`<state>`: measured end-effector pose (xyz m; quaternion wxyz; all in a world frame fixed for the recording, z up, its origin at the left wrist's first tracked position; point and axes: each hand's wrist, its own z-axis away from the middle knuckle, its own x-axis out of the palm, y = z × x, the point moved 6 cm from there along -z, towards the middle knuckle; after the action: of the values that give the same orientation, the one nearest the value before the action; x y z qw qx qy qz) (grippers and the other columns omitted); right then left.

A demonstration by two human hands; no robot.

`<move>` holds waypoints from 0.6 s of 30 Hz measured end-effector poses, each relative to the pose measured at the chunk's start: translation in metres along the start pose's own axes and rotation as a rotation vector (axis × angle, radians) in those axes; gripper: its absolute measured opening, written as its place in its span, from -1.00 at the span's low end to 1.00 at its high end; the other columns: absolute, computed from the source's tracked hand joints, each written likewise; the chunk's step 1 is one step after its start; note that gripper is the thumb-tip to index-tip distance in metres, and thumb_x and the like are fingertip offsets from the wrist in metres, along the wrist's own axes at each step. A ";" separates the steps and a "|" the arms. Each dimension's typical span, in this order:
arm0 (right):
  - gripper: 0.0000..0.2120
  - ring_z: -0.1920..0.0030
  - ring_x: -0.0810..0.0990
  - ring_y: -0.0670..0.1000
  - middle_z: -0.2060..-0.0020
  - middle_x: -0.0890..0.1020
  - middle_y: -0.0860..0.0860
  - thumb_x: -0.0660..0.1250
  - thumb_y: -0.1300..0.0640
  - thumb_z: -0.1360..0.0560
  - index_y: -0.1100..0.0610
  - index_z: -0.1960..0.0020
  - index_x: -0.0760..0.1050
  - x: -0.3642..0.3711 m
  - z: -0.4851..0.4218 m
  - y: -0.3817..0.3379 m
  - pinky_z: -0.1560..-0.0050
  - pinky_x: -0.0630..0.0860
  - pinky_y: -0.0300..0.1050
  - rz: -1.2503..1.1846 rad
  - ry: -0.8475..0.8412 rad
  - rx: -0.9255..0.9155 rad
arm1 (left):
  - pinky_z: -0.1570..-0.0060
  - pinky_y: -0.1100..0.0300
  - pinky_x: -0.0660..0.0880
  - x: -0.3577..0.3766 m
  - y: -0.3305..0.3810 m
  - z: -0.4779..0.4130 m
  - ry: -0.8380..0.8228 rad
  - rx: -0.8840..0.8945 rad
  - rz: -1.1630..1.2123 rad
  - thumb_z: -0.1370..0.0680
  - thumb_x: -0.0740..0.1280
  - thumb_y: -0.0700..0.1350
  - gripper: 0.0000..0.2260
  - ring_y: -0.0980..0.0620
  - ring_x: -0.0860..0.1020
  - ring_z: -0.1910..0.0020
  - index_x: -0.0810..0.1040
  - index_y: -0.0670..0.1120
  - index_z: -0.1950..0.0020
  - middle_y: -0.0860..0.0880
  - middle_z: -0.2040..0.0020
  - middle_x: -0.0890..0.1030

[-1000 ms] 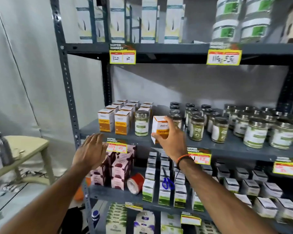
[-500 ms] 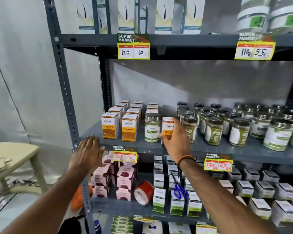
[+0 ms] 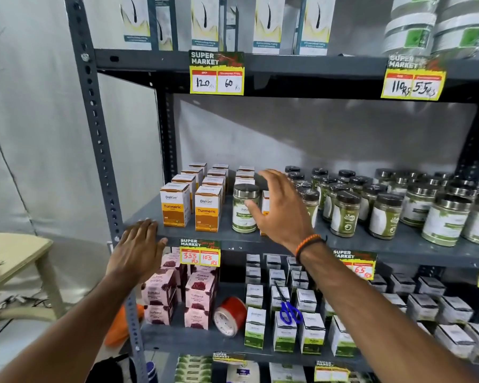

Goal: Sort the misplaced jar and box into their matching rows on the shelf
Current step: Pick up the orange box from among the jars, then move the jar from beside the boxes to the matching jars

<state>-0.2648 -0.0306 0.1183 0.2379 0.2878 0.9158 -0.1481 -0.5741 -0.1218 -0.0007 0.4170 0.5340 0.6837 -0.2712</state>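
Observation:
On the middle shelf (image 3: 288, 241) a green-labelled jar (image 3: 245, 208) with a silver lid stands at the front of the third row of orange turmeric boxes (image 3: 207, 207). Just right of it stands an orange box (image 3: 265, 205), mostly hidden behind my right hand (image 3: 281, 208). That hand is open, fingers spread, thumb close to the jar's label, holding nothing. My left hand (image 3: 138, 248) lies flat on the shelf's front left edge beside the upright. Rows of dark-lidded jars (image 3: 346, 214) fill the shelf to the right.
Yellow price tags (image 3: 216, 73) hang from the shelf edges. The lower shelf holds pink boxes (image 3: 199, 294), a red tape roll (image 3: 228, 316), blue scissors (image 3: 289, 310) and small white-green boxes. White boxes and tubs fill the top shelf. A pale stool (image 3: 14, 252) stands at the left.
My right hand set the orange box down beside the green-labelled jar and let go, its fingers now spread. My left hand stayed on the shelf edge. The view moved closer and right.

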 end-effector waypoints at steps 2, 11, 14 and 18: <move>-0.32 -0.48 0.46 0.17 -0.45 0.51 0.16 0.35 -0.23 -0.56 0.13 -0.53 0.33 0.011 -0.021 0.000 -0.50 0.40 0.23 0.056 -0.152 -0.009 | -0.48 -0.21 0.29 0.001 -0.001 -0.001 -0.001 0.012 -0.007 -0.64 -0.05 0.19 -0.38 -0.26 0.38 -0.48 0.36 -0.23 -0.48 -0.28 -0.48 0.43; -0.22 -0.39 0.56 0.22 -0.32 0.65 0.15 0.20 -0.47 -0.51 0.10 -0.47 0.42 0.054 -0.043 0.015 -0.59 0.12 0.33 0.328 -0.463 0.068 | -0.50 -0.15 0.27 0.007 -0.010 -0.007 -0.005 0.072 -0.042 -0.66 -0.09 0.22 -0.37 -0.18 0.38 -0.49 0.35 -0.18 -0.52 -0.21 -0.50 0.43; -0.33 -0.22 0.67 0.16 -0.10 0.73 0.08 0.27 -0.40 -0.53 0.12 -0.36 0.48 0.055 -0.041 0.014 -0.61 0.02 0.33 0.293 -0.409 0.078 | -0.50 -0.15 0.27 0.008 -0.010 -0.007 -0.001 0.072 -0.037 -0.66 -0.08 0.22 -0.38 -0.17 0.39 -0.48 0.34 -0.17 -0.52 -0.20 -0.50 0.44; -0.43 -0.09 0.69 0.10 0.05 0.73 0.01 0.30 -0.35 -0.54 0.10 -0.28 0.51 0.056 -0.040 0.011 -0.63 0.02 0.33 0.252 -0.341 0.069 | -0.49 -0.13 0.26 0.009 -0.012 -0.007 0.002 0.059 -0.026 -0.66 -0.09 0.23 -0.37 -0.16 0.38 -0.49 0.34 -0.16 -0.53 -0.19 -0.50 0.44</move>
<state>-0.3125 0.0204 0.1209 0.3960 0.3788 0.8135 -0.1948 -0.5879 -0.1147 -0.0056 0.3968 0.5372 0.6829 -0.2961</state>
